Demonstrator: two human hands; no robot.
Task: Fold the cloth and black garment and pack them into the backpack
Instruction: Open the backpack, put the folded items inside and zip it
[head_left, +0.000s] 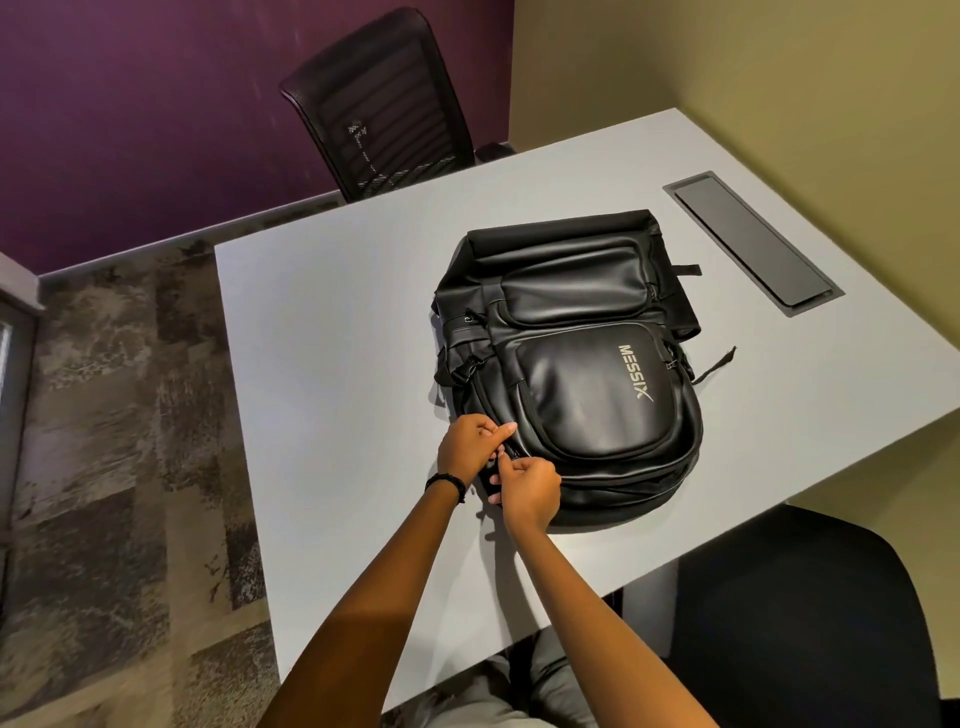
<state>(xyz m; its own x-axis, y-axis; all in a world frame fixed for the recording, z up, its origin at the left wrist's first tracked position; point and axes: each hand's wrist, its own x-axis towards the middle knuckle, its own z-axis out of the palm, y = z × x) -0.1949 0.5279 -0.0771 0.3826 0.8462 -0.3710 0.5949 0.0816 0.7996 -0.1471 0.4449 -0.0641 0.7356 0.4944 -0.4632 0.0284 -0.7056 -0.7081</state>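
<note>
We see the backpack (571, 364) lying flat on the table (337, 364), front panel up, a little toward the right edge. Its long axis runs from the near edge toward the far edge, with the rounded end facing us. Both hands meet at the near-left corner of that rounded end. The left hand (469, 446) has its fingers curled and its thumb pressed down, pinching the backpack's seam. The right hand (531, 493) sits just beside it on the near side, fingers curled in, and seems to pinch the zipper (503, 456). The pull itself is too small for us to be certain.

What matters for the coming move is where the zipper line leads. From the hands it curves away to the right, around the rounded end and toward the right edge of the table. The right hand lies on that side, so we judge it better placed to pull along the curve while the left hand holds the seam taut.

We see neither the cloth nor the black garment on the table. We cannot tell whether they are inside the backpack, so we cannot say whether this zipper is being opened or closed.
</note>
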